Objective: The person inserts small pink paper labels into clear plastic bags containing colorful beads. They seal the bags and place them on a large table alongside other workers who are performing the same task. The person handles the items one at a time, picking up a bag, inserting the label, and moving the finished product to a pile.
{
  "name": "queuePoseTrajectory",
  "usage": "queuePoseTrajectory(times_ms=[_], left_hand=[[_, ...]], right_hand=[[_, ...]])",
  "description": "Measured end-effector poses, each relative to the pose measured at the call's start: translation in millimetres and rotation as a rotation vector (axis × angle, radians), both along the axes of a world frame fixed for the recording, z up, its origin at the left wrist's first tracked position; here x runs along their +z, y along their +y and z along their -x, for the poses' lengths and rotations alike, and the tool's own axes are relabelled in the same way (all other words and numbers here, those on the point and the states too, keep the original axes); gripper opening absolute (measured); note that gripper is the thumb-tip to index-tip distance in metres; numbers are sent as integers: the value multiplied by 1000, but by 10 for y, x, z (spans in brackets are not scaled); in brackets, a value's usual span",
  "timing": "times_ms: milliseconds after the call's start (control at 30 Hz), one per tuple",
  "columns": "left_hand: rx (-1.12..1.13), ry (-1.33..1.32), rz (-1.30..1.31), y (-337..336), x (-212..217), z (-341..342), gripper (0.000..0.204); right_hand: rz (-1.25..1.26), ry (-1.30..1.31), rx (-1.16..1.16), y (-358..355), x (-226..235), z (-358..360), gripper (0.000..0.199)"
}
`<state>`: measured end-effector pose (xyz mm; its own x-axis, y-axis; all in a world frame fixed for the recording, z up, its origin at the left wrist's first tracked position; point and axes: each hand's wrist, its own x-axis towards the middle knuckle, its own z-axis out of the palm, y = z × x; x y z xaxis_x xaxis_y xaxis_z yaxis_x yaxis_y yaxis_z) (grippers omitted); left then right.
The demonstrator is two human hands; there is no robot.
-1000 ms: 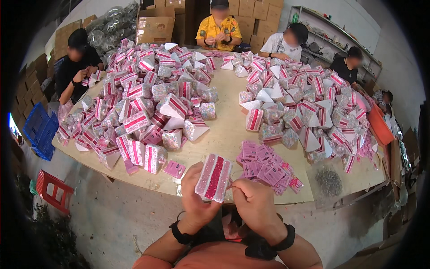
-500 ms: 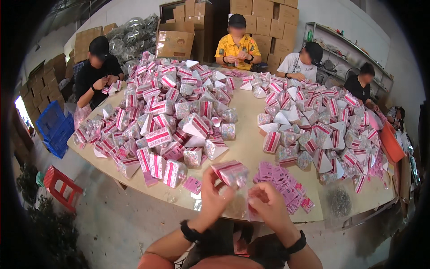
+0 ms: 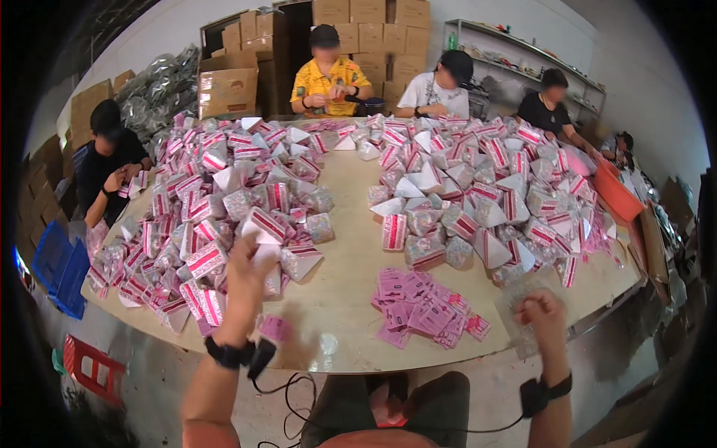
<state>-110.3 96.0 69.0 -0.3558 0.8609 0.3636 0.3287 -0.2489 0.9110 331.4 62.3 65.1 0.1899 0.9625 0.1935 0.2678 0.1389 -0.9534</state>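
My left hand (image 3: 249, 275) reaches forward to the near edge of the left heap of pink-and-white filled packets (image 3: 216, 209). Its fingertips touch a white, red-striped packet (image 3: 261, 228); the back of the hand hides whether it still grips it. My right hand (image 3: 542, 313) is out to the right, with its fingers curled down onto a stack of clear plastic bags (image 3: 517, 336) at the table's edge. A loose pile of small flat pink sachets (image 3: 422, 308) lies between my hands. One pink sachet (image 3: 275, 327) lies by my left wrist.
A second big heap of packets (image 3: 485, 187) covers the right of the round beige table (image 3: 343, 284). Several people sit along the far and left sides. An orange tub (image 3: 616, 190) stands far right, blue crates (image 3: 60, 272) and a red stool (image 3: 93, 367) to the left, and cardboard boxes (image 3: 373, 30) behind.
Both hands held one filled packet together in front of me. They have since parted: the left went forward to the left heap with the packet, and the right swung out onto the clear bags.
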Motion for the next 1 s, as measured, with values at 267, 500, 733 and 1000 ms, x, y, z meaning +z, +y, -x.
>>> queuePoseTrajectory(times_ms=[267,500,733,1000], left_hand=[[-333,384,64,-494,-983,-948,43],[-325,541,11,-526,-1038,-1081,45],[-287,638,8,-546,-1098,-1070,45],[-278,619,-15,-537,-1069,-1095,42]], right_hand=[[5,-1059,37,358,-624,-1093,13],[96,-1003,25,380,-634,-906,11],[116,-661,-73,403,-393,-932,10],[138,-626,-75,333,-296,-968,10]])
